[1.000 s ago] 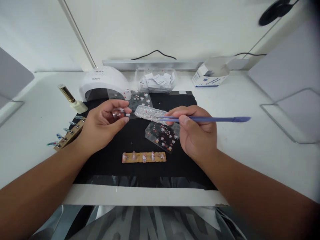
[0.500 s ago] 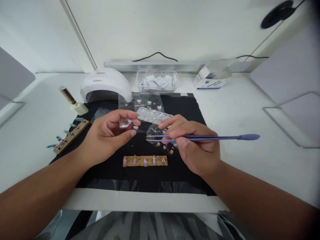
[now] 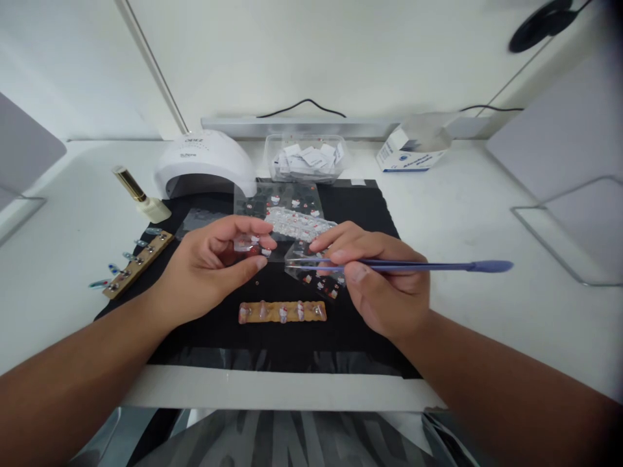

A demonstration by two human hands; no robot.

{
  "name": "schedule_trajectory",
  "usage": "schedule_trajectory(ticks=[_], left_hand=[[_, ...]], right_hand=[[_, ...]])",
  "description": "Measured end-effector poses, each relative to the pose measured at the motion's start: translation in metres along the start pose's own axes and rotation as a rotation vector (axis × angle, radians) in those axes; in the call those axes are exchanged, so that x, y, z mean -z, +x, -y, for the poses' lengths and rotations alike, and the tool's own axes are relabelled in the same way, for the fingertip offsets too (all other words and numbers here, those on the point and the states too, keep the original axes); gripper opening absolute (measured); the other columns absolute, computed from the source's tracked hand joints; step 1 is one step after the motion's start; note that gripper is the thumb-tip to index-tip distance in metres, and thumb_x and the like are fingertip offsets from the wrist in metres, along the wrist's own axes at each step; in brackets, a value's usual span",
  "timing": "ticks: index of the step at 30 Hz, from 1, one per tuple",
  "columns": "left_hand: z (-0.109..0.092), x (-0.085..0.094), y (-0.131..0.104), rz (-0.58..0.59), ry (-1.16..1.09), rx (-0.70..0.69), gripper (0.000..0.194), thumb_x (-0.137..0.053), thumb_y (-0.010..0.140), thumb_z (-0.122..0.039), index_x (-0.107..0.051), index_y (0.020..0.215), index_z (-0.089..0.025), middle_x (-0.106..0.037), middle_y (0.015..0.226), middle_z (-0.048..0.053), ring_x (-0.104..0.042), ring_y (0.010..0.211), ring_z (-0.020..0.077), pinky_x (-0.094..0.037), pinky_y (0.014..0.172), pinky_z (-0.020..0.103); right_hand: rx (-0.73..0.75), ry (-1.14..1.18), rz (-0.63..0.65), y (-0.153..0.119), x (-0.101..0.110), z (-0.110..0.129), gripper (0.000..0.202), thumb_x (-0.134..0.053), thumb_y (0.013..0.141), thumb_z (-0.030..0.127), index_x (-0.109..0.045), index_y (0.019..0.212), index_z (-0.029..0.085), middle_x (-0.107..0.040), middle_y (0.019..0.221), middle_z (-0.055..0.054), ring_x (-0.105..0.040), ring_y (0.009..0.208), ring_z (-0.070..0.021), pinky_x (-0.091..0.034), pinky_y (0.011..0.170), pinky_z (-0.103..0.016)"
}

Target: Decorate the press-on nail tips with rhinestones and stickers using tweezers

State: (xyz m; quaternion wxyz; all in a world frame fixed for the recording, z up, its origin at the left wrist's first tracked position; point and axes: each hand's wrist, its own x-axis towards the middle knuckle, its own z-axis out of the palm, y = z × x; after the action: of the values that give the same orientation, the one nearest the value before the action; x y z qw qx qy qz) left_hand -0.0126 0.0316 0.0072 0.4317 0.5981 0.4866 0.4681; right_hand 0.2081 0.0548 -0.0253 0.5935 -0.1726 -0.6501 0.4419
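Observation:
My left hand (image 3: 209, 266) holds a clear sticker sheet (image 3: 243, 245) with small red and white figures; part of it is hidden by the fingers. In my right hand (image 3: 384, 279) are blue tweezers (image 3: 418, 266), their tips pointing left and slightly apart. Below and between the hands, a wooden strip (image 3: 272, 312) bearing several decorated nail tips lies on the black mat (image 3: 209, 337). Just beyond the hands sits a clear case of small gems (image 3: 296, 224), close to another sticker sheet (image 3: 321, 282) and a larger one (image 3: 287, 194).
A white nail lamp (image 3: 207, 159) stands at the back left, beside a cream polish bottle (image 3: 153, 209). Another nail tip strip (image 3: 139, 264) is at left. Farther back are a clear tub of packets (image 3: 306, 170) and a white box (image 3: 411, 152).
The tweezers have closed a little, their tips nearer together. The larger sticker sheet and the sheet in my left hand have shifted slightly right.

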Motion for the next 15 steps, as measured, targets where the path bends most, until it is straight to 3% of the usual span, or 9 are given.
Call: schedule_trajectory(ticks=[6,11,15], left_hand=[[0.013,0.013,0.015,-0.038,0.090,-0.016,0.036,-0.076,0.074,-0.022,-0.068,0.109,-0.019,-0.074,0.095,0.002,-0.067,0.078,0.0114,-0.054,0.068,0.020],[0.030,0.036,0.033,0.043,0.611,0.046,0.055,-0.072,0.079,-0.040,-0.056,0.128,-0.022,-0.069,0.090,0.001,-0.063,0.074,0.0155,-0.051,0.071,0.030],[0.029,0.041,0.037,0.013,0.713,0.053,0.050,-0.066,0.085,-0.048,-0.055,0.126,-0.023,-0.064,0.085,0.000,-0.059,0.070,0.0156,-0.046,0.064,0.029]], right_hand=[[-0.019,0.028,-0.097,0.004,0.002,-0.003,0.013,-0.064,0.090,0.025,-0.077,0.089,0.027,-0.068,0.078,-0.002,-0.068,0.087,-0.0200,-0.058,0.071,-0.035],[-0.118,-0.029,-0.198,0.010,0.006,-0.006,0.008,-0.067,0.086,0.028,-0.073,0.081,0.027,-0.069,0.078,-0.001,-0.068,0.077,-0.0190,-0.057,0.071,-0.036],[-0.161,-0.013,-0.261,0.014,0.011,-0.009,0.009,-0.064,0.085,0.022,-0.071,0.080,0.026,-0.069,0.077,0.001,-0.067,0.070,-0.0152,-0.055,0.072,-0.035]])
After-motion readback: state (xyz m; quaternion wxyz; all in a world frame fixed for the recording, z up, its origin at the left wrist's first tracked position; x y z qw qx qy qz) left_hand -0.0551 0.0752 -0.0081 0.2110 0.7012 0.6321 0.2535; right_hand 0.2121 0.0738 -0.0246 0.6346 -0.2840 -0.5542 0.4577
